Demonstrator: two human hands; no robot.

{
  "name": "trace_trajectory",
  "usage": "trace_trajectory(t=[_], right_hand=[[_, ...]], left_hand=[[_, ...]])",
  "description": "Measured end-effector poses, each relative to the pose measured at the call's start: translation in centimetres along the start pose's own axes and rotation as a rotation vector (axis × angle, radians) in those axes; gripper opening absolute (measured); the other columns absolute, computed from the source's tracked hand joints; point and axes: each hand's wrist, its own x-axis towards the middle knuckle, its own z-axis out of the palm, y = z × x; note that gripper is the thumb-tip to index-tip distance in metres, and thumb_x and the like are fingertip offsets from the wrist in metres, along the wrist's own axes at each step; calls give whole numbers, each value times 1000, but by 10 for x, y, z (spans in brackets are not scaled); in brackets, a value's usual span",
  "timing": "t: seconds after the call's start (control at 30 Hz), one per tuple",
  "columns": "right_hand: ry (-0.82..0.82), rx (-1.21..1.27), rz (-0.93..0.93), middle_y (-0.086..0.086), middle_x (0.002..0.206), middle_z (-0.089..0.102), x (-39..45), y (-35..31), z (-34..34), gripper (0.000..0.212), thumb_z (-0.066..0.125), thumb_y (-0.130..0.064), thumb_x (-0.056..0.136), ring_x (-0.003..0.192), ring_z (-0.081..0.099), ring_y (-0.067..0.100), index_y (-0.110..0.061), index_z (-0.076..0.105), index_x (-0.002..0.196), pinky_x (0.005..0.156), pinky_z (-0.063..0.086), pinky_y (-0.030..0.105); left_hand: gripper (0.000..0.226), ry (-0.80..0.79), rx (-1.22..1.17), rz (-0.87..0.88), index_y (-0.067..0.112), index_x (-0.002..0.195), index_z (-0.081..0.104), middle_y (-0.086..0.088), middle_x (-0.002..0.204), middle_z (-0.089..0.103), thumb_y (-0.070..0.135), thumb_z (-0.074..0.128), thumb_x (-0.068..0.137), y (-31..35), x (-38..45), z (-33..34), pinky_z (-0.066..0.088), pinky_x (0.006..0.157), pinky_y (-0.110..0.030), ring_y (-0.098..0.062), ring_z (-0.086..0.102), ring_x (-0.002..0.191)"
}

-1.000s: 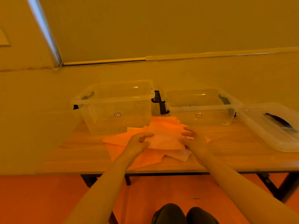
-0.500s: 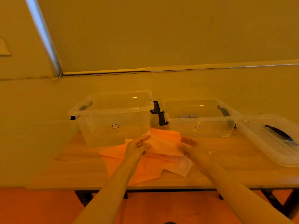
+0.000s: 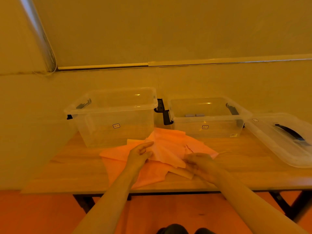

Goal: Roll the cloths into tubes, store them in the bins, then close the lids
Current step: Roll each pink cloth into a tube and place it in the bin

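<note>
- Two clear bins, the left bin and the right bin, stand open behind the cloths.
- Pink cloths lie piled on the table.
- Top cloth runs left to right between both hands.
- Left hand pinches its left edge; right hand grips its right edge.

Both clear bins, the taller left bin and the lower right bin, stood lidless at the back of the counter, so their mouths were open from above. The narrow gap between them was blocked by black latches. Bare counter lay on the left of the pile of cloths and between the pile and the loose lid (handle up) at the right edge.
</note>
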Motion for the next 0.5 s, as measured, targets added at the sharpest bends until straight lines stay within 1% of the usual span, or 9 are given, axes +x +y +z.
trace_trajectory(t=[0.03, 0.1, 0.17, 0.23, 0.3, 0.37, 0.43, 0.47, 0.5], right_hand=[[-14, -7, 11, 15, 112, 62, 0, 1, -1, 26, 67, 0, 84, 103, 63, 27, -2, 61, 109, 66, 58, 31], [-39, -8, 30, 16, 114, 61, 0, 1, -3, 27, 67, 4, 82, 105, 61, 28, -4, 61, 107, 69, 56, 33], [-42, -6, 53, 17, 110, 63, -3, 1, -4, 30, 68, 9, 80, 101, 62, 29, -5, 60, 105, 70, 56, 36], [-21, 5, 87, 18, 102, 66, -4, 0, -5, 29, 68, 12, 78, 93, 64, 29, -3, 60, 101, 72, 57, 38], [-6, 22, 122, 19, 97, 66, -4, 0, -5, 24, 67, 15, 77, 88, 65, 28, -1, 59, 94, 72, 57, 39], [-2, 30, 158, 19, 96, 65, -8, -3, -5, 23, 67, 16, 76, 87, 65, 28, 1, 58, 91, 68, 60, 40], [-16, 27, 185, 19, 98, 65, -13, -7, -6, 25, 67, 15, 76, 86, 65, 28, 0, 57, 92, 58, 60, 38], [-29, 26, 192, 18, 98, 64, -16, -9, -6, 25, 66, 15, 77, 85, 65, 27, -1, 56, 93, 55, 59, 38], [-47, 26, 190, 18, 99, 64, -19, -11, -6, 25, 66, 14, 78, 86, 64, 27, -2, 56, 94, 56, 59, 38]], left_hand=[[35, 2, -4, -1, 38, 103, 68, -9, 131, 58, 7, 62, 89, 1, -1, 0, 50, 72, -25, -24, 59, 105], [35, 9, -2, -7, 38, 102, 68, -6, 132, 56, 6, 62, 89, 2, -1, -1, 50, 74, -27, -28, 57, 111], [35, 8, -4, -2, 38, 103, 68, -3, 133, 55, 6, 62, 89, 4, -2, 0, 52, 77, -29, -27, 58, 111], [34, 6, -2, 6, 36, 104, 67, 1, 133, 53, 6, 61, 89, 6, -4, 0, 51, 75, -27, -23, 59, 106], [34, 7, 0, 6, 36, 105, 67, 2, 134, 51, 6, 61, 90, 8, -4, 1, 50, 76, -26, -25, 56, 114], [34, 2, -6, 6, 36, 104, 68, 1, 135, 52, 5, 61, 90, 9, -4, 3, 50, 76, -26, -28, 53, 118], [34, 1, -12, 5, 36, 102, 68, -2, 133, 54, 5, 61, 89, 10, -5, 3, 50, 78, -29, -27, 54, 117], [34, 1, -15, 9, 37, 102, 69, -2, 134, 54, 6, 62, 89, 10, -5, 3, 51, 83, -32, -27, 53, 119], [35, -4, -22, 14, 37, 101, 70, -2, 134, 55, 6, 63, 88, 11, -5, 3, 51, 89, -37, -27, 52, 121]])
